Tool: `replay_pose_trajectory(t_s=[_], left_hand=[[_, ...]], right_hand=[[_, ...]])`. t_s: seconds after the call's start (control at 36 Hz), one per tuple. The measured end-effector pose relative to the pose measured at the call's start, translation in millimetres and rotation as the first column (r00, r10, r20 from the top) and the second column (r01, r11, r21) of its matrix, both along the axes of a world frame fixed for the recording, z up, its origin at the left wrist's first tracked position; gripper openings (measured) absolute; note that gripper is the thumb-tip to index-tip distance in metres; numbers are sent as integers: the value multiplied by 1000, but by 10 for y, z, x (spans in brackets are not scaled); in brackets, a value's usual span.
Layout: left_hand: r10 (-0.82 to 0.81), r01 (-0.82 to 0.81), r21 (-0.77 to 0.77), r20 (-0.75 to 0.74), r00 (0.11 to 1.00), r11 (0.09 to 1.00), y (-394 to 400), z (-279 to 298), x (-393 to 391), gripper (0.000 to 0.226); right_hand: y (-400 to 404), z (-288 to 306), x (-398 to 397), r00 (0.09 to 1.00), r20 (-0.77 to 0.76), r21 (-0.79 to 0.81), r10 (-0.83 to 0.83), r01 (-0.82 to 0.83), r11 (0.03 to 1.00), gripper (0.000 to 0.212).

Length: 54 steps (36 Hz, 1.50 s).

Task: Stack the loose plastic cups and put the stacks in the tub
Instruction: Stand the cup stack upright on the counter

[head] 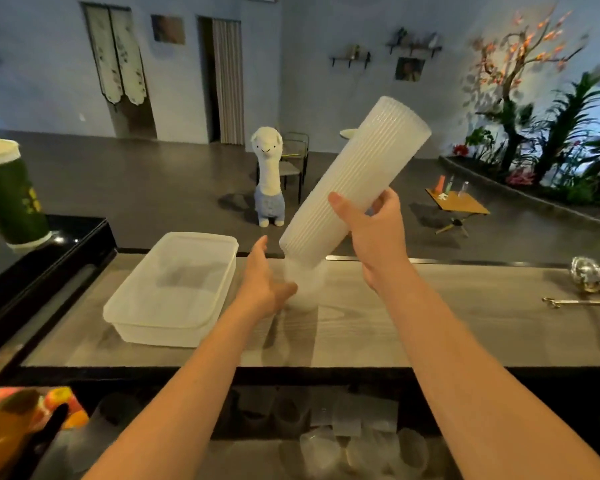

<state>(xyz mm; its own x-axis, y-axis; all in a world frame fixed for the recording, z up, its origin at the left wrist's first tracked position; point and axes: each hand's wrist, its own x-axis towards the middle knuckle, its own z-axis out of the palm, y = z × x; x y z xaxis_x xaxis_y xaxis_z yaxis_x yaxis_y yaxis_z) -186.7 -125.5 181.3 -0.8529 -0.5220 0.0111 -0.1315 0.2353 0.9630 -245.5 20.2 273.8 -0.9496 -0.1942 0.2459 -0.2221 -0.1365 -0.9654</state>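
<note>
**Cup stack tilted over the counter, tub beside it**

Cups lie loose and blurred on the shelf nearest me, under the counter's dark front edge. Past them, above the grey wood counter, my left hand wraps a single translucent cup, thumb and fingers closed round its side; its base rests on or just above the wood, I cannot tell which. My right hand is clenched round the tall ribbed stack of cups, which leans up and to the right, its lower end meeting the single cup's mouth. The clear plastic tub sits just left of my left hand, holding nothing. Farther off, a plush alpaca stands on the floor.
</note>
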Motion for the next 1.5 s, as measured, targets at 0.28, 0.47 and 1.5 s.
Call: replay_pose_trajectory(t_s=[0.28,0.47,1.5], left_hand=[[-122,121,-54,-23,992,991,-69,-206,-231,97],[-157,155,-164,1,988,974,-62,-336,-273,89],[-118,148,-178,168,979,973,1295,-2067,1274,46]], right_hand=[[-263,-283,-439,997,-69,288,43,-21,957,80],[-271,-337,-499,990,-120,423,73,-15,906,86],[1165,-2238,1179,941,332,449,63,-216,867,18]])
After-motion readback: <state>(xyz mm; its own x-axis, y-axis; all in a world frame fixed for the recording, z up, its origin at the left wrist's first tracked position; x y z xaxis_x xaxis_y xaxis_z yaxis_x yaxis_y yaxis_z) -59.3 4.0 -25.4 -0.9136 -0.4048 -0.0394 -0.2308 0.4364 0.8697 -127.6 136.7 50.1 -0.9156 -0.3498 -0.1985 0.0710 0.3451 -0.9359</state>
